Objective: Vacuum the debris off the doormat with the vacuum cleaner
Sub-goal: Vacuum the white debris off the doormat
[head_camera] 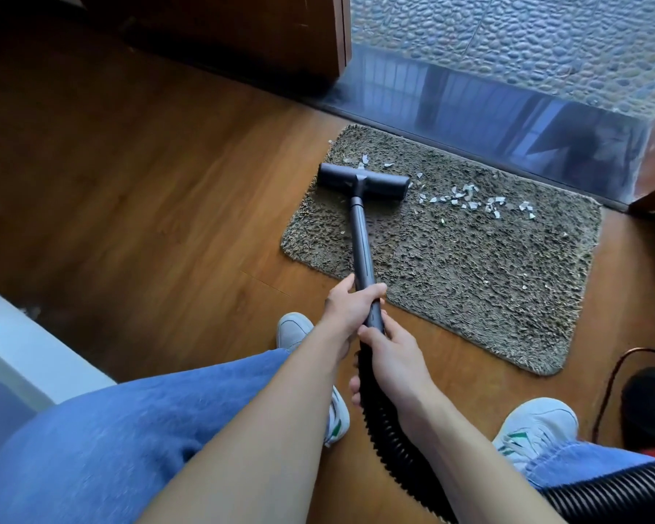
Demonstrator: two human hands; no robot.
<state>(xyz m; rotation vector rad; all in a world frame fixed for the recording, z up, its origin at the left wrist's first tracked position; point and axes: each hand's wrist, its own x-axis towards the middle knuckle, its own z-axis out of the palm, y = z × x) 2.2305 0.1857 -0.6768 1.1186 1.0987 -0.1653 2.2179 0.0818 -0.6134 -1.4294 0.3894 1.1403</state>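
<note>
On the wooden floor (148, 206), doormat (469, 266) laid by the threshold; vacuum head (363, 180) set at its far-left corner; wand (360, 243) clamped by left hand (350, 306) and right hand (392, 357); debris (469, 200) uncollected rightward; sweep underway; rightward pass judged required.

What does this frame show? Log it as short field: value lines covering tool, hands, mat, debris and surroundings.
tool: vacuum head resting on the doormat's far left part, wand leading back to the hands
left hand: gripping the wand, farther up
right hand: gripping where wand meets the ribbed hose
doormat: shaggy, on wood floor by the doorway threshold
debris: pale fragments scattered right of the head, a few beyond it
status: debris not yet cleared
</note>
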